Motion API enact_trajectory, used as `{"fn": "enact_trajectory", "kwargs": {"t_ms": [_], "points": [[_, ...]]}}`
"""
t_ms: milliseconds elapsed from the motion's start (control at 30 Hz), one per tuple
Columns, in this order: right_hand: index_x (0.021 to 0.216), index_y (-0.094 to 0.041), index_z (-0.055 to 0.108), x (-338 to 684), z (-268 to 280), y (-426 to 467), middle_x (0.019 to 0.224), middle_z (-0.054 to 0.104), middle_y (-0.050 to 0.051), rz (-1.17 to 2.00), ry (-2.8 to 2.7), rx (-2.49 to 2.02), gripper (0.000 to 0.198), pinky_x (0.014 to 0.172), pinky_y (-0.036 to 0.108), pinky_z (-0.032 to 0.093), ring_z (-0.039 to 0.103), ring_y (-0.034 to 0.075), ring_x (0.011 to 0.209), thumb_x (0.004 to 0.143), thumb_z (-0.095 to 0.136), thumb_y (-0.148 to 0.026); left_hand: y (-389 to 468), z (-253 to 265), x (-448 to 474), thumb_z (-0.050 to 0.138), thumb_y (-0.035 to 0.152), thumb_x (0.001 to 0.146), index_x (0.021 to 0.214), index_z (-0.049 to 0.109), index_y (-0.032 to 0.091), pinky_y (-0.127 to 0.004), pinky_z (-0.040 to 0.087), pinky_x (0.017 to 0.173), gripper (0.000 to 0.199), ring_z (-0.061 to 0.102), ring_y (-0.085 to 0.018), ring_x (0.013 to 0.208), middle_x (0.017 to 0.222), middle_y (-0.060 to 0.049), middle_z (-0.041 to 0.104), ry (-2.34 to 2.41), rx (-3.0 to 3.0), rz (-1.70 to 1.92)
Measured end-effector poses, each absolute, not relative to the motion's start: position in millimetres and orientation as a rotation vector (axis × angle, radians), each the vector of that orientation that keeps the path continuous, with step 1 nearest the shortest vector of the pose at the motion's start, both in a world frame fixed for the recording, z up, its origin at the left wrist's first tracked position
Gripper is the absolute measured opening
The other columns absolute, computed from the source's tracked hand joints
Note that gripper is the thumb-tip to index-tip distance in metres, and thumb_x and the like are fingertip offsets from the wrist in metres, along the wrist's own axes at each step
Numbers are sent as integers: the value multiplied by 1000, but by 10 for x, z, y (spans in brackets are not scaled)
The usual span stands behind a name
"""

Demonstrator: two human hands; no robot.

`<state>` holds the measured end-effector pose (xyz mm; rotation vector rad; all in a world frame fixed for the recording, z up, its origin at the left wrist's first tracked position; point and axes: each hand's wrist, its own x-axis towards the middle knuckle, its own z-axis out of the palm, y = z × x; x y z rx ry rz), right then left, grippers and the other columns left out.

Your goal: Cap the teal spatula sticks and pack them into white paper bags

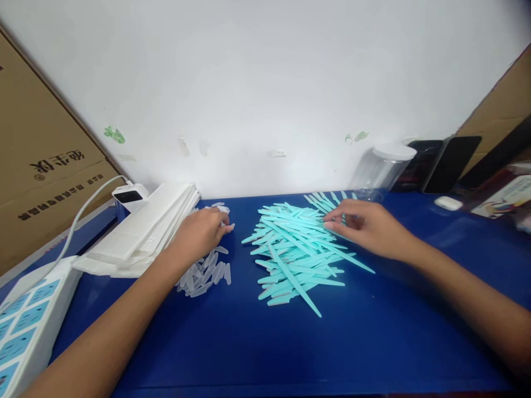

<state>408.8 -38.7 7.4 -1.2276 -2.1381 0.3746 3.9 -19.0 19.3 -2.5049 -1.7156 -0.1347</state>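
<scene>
The blue table [265, 354] has mint eyebrow razors [290, 254] heaped in the middle. The right hand [369, 226] curls at their edge; I can't tell if it's pinching one. The left hand [201, 229] pinches a tiny cloudy cap [230, 227].

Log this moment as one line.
left hand: pinching translucent piece | right hand: at turquoise sticks, hold unclear | white packets: left side | jar: lidded, back right

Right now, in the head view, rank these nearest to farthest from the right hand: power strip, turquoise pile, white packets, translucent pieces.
1. Turquoise pile, at the right hand.
2. Translucent pieces, left of the pile.
3. White packets, farther left.
4. Power strip, at the left edge.
</scene>
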Motion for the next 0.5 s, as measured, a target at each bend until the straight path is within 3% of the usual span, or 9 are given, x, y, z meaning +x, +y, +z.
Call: {"fn": "enact_trajectory", "kwargs": {"t_ms": [200, 367, 500], "points": [[99, -23, 85, 3948, 1, -454, 88, 73, 6, 366, -2168, -1138, 34, 62, 34, 47, 54, 16, 62, 101, 72, -54, -141, 156, 0, 65, 30, 101, 105, 81, 26, -35, 48, 78, 16, 75, -30, 95, 103, -8, 83, -1747, -2634, -301], [95, -24, 84, 3960, -11, -446, 84, 71, 6, 381, -2178, -1132, 34, 64, 35, 48, 57, 18, 66, 105, 68, -52, -115, 93, -12, 58, 32, 104, 119, 80, 22, -39, 51, 83, 28, 75, -31, 97, 112, -11, 82, -1734, -2652, -411], [90, -23, 80, 3959, 44, -471, 84, 70, 7, 382, -2109, -1158, 36, 62, 34, 48, 58, 18, 67, 106, 65, -52, -137, 109, 50, 54, 38, 108, 126, 80, 21, -40, 53, 85, 36, 73, -27, 93, 115, -12, 79, -1661, -2706, -728]]}}
